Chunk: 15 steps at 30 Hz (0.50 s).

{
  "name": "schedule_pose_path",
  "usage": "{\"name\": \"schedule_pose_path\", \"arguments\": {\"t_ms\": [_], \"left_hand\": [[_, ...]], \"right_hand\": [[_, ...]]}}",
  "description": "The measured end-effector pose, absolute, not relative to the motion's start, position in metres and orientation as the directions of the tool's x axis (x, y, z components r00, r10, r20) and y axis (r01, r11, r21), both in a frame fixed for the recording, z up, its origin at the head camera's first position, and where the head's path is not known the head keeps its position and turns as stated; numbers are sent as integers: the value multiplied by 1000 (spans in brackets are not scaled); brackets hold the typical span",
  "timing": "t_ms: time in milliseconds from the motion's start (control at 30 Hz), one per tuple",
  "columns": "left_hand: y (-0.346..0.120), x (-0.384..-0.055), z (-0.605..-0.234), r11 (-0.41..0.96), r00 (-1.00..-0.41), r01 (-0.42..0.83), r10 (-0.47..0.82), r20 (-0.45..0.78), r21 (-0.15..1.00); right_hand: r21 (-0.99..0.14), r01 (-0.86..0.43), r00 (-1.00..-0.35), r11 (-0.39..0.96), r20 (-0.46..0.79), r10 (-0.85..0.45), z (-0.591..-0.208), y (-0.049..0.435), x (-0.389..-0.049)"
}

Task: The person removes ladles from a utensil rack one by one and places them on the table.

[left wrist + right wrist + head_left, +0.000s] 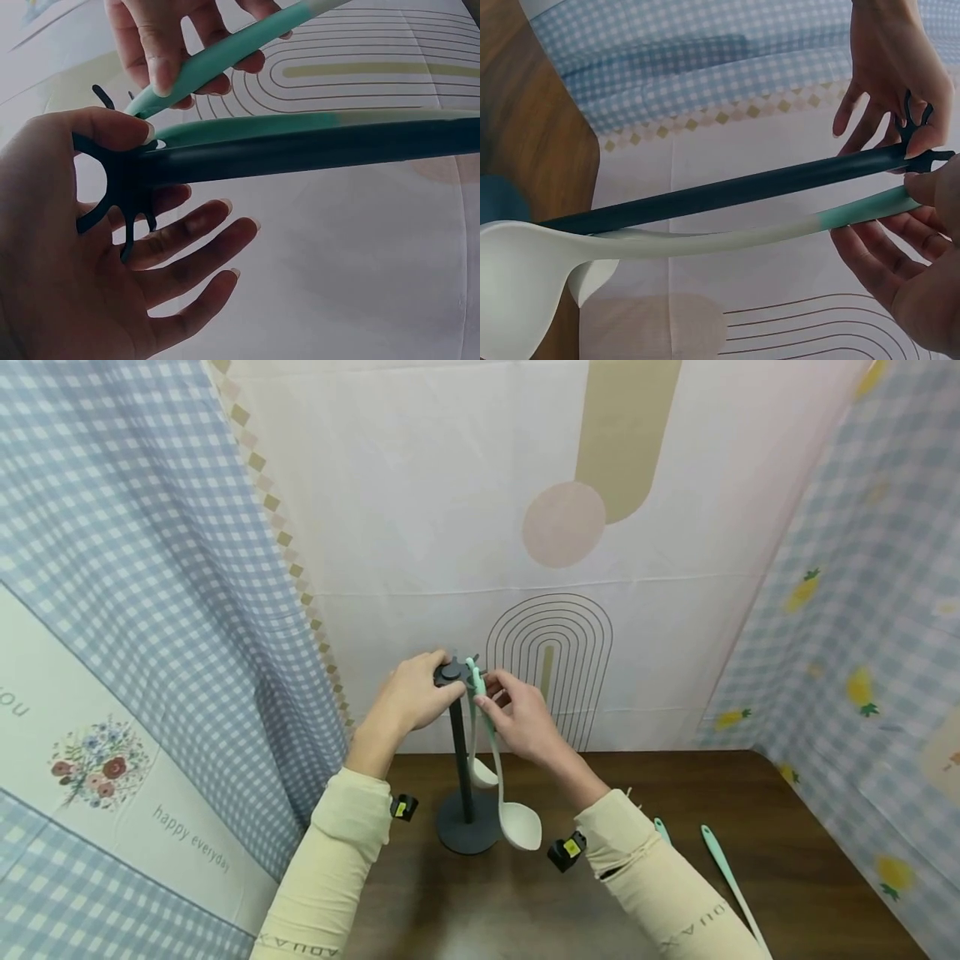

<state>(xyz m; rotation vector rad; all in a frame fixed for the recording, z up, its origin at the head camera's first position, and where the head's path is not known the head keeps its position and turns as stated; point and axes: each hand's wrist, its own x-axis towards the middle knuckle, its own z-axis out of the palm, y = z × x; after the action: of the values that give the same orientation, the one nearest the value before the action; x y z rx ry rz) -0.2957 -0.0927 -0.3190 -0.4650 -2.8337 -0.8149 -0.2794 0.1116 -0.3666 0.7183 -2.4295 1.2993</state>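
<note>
A dark utensil stand with a round base and hooks on top stands upright on the table. My left hand grips its hooked top, the thumb bent over the hooks and the other fingers on the far side. My right hand pinches the green handle of a white ladle between thumb and fingers. The handle's end is right at the hooks, and the bowl hangs down beside the pole. A second white utensil with a green handle hangs from the stand behind the ladle; its head is partly hidden.
Two more green-handled utensils lie on the brown wooden table at the right: one long handle, and another handle mostly behind the right sleeve. A printed cloth hangs behind the table, with checked cloths on both sides.
</note>
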Motion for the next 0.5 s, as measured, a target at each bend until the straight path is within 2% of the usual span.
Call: {"name": "schedule_pose_path", "arguments": {"t_ms": [500], "left_hand": [[-93,-296,-320,799,-934,351,263,241,488]], "right_hand": [[-676,-564,-823,474,505,-260,-369,110,-279]]}}
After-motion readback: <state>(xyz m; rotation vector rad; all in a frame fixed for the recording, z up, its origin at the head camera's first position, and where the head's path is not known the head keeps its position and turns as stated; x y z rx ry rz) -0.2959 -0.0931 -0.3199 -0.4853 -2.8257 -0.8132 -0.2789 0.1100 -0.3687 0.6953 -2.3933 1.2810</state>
